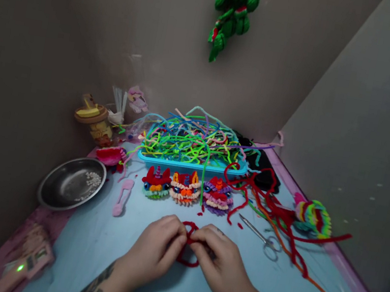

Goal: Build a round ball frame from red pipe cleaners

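Left hand (158, 244), bare, fingers drawn together, pinches a thin red fuzzy stem (187, 264) bent into a loop, over the middle of the light-blue surface (86, 257). Right hand (220, 260), bare, similarly narrowed, holds the same stem opposite. Just beyond, three multicoloured fuzzy animal heads (185, 189) form a row. Silver metal scissors (255, 230) lie rightward, near loose red strands (283, 213). Leftward sits a round steel bowl (61, 183) containing small white beads (93, 180). Farther back, a bright-blue plastic tray (191, 167) carries heaped coloured stems (180, 143).
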`<action>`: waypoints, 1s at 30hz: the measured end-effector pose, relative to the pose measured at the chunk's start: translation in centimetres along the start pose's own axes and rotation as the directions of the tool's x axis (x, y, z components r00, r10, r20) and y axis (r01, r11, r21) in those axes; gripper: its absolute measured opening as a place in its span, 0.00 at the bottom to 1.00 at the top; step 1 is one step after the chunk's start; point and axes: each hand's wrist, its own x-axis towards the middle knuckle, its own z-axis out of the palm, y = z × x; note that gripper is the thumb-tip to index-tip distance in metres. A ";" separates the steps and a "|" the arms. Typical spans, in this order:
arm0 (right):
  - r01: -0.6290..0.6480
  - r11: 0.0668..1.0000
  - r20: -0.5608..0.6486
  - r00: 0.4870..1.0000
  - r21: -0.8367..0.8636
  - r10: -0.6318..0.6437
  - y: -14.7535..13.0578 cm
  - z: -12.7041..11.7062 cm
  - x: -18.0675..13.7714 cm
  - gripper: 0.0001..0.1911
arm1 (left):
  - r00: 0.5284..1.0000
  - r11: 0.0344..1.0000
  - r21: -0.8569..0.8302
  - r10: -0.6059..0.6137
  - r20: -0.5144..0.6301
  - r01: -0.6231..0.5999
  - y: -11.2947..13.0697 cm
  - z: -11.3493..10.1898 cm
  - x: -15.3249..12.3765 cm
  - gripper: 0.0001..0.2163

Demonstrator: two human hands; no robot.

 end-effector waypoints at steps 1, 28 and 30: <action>-0.013 1.000 0.003 1.000 -0.007 0.013 0.0 0.0 0.0 0.07 | 1.000 1.000 0.024 -0.002 -0.009 0.002 -0.1 0.1 0.0 0.08; -0.262 0.956 0.123 0.953 -0.136 0.278 0.8 0.6 0.1 0.08 | 0.993 0.982 0.162 -0.107 0.045 0.099 -0.7 0.5 0.2 0.09; -0.271 0.956 0.110 0.953 -0.112 0.283 0.7 0.5 0.1 0.08 | 0.995 0.985 0.150 -0.095 0.027 0.090 -0.7 0.5 0.1 0.09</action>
